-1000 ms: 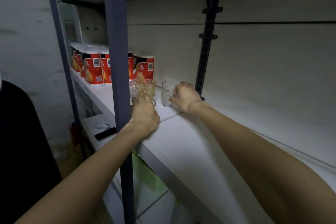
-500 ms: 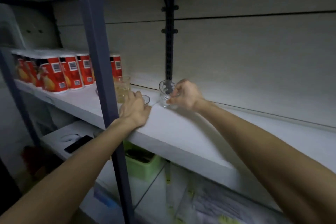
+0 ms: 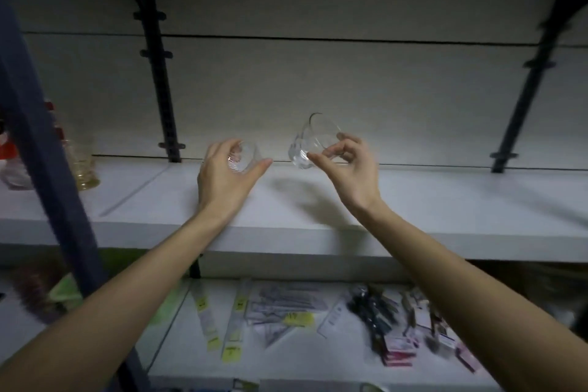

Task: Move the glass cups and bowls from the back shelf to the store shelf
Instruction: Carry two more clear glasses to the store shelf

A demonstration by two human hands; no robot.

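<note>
Here, both hands are loaded and lifted off the shelf.
Left hand (image 3: 222,173): curled round a small cup (image 3: 243,157), thumb pointing to 3 o'clock; most of the glass is hidden behind the fingers.
Right hand (image 3: 346,165): pinching a bigger cup (image 3: 313,145) by its side wall between thumb and fingertips.
Bigger cup, axis: tilted, mouth toward 1 o'clock, base toward 7 o'clock; it sits at 10 o'clock from the right palm.
Cups, mutual position: near one another, not touching; the bigger one lies at 2 o'clock from the small one.
Shelf (image 3: 413,200): white board below both cups, bare under them; neither cup rests on it.
Amber glass (image 3: 83,165): upright on the shelf at 9 o'clock from the left hand, well apart, partly behind the post (image 3: 44,149).
Judgement: a carry in progress; the tilted cup probably needs righting before set-down.
</note>
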